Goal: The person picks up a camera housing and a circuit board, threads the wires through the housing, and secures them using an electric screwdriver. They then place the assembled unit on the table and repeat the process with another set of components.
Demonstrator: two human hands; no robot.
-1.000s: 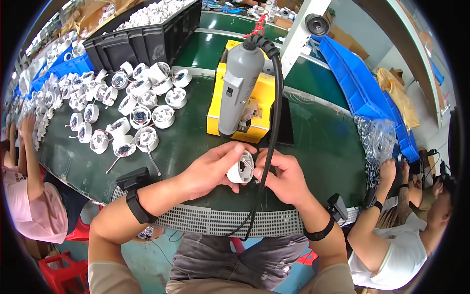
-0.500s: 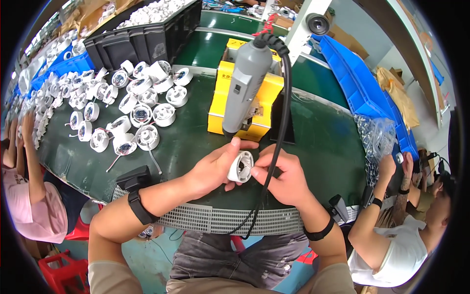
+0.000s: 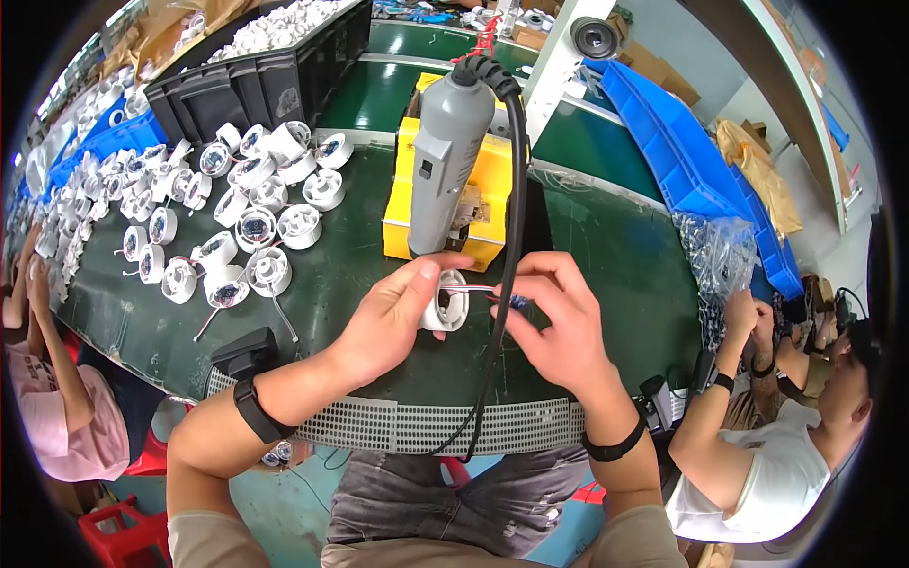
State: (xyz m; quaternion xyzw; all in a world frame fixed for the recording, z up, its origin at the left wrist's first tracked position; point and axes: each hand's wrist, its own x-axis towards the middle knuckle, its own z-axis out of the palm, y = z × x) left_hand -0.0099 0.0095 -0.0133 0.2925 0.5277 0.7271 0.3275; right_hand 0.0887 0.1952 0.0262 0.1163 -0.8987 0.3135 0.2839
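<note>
Over the green table [image 3: 360,284], the left hand [image 3: 398,317] is pinching a small white lamp shell [image 3: 445,301] by its rim. The right hand [image 3: 559,327] is squeezing its thin wires [image 3: 483,292]. It looks light, hard and easy to crack.

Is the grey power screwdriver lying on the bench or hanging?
Hanging: the grey power screwdriver stands upright above the green bench, black cable looping from its top; neither hand holds it.

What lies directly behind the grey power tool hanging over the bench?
Behind the grey power tool sits a yellow box-shaped device on the green bench. The tool covers the device's middle, so that part cannot be seen.
</note>
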